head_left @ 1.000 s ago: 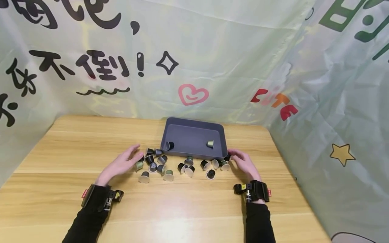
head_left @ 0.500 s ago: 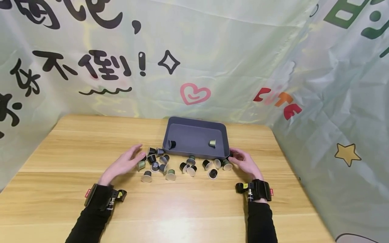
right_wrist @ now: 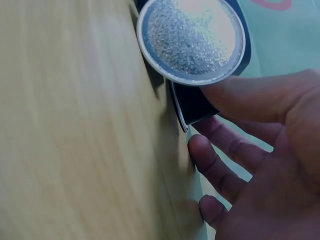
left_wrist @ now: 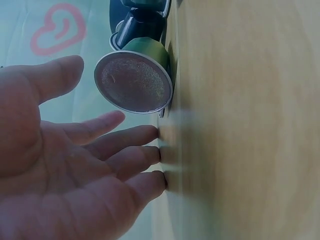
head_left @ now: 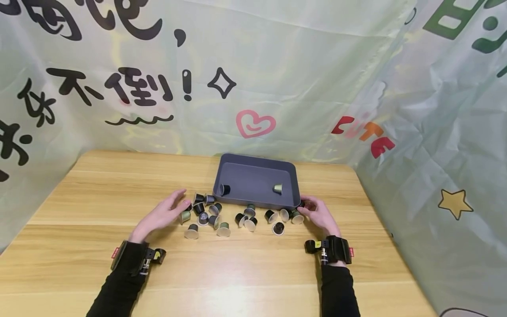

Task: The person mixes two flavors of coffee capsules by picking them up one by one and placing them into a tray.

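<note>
My left hand (head_left: 164, 213) is at the left end of a scatter of coffee capsules, with its fingers relaxed and the thumb held apart. Beside it lies a green coffee capsule (left_wrist: 132, 80) on its side, lid toward the left wrist camera; the hand holds nothing. My right hand (head_left: 320, 215) is at the tray's near right corner. Its thumb and fingers close around a black coffee capsule (right_wrist: 195, 106), partly hidden by a lighter-lidded capsule (right_wrist: 192, 40) in front. The dark grey tray (head_left: 257, 160) contains a black capsule (head_left: 224, 189) and a pale green one (head_left: 277, 189).
Several black, grey and green capsules lie along the tray's near side, among them a grey one (head_left: 192, 231), a green one (head_left: 223, 229) and a black one (head_left: 278, 228). The wooden table (head_left: 222, 277) meets printed cloth walls (head_left: 301, 79) behind and at the right.
The head view has shifted slightly. My right thumb has come in over the black capsule by the tray corner, which is now more covered. My left hand has stayed almost in place.
</note>
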`<state>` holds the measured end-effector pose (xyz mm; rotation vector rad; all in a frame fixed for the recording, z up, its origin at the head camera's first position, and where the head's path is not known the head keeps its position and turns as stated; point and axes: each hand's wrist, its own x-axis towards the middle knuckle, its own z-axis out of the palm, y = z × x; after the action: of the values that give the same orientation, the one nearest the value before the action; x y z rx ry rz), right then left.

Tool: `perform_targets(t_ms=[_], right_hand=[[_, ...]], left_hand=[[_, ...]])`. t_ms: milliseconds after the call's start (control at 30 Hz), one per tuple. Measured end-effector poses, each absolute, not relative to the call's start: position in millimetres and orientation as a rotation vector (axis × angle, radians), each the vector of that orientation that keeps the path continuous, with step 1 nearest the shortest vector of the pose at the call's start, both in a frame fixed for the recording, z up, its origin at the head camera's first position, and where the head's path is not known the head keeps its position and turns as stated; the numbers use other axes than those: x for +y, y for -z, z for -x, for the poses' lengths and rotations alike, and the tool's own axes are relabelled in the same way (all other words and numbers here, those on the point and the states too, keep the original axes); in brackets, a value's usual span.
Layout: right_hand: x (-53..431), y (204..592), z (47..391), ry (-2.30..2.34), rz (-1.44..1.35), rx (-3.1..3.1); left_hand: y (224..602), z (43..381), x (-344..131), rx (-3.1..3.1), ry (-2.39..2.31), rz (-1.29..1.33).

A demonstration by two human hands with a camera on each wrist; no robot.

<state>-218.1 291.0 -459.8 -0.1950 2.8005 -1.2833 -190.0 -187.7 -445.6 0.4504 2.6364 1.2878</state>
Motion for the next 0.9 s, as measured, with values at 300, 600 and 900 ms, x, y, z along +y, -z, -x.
perform_targets(t_ms=[300,600,900], right_hand=[[291.8,461.7,215.3,1.308,0.023,2.902],[291.4,458.4,215.0,1.472,-0.23,2.959],[291.4,454.9,213.5,1.588,-0.246,2.859]], left_hand=[[446.6,190.3,-188.1,2.629,-1.277,-0.442],[447.3,189.7,-189.7,2.619,-1.292,-0.43],[447.0,190.0,-189.7,2.62,-1.285,-0.429]])
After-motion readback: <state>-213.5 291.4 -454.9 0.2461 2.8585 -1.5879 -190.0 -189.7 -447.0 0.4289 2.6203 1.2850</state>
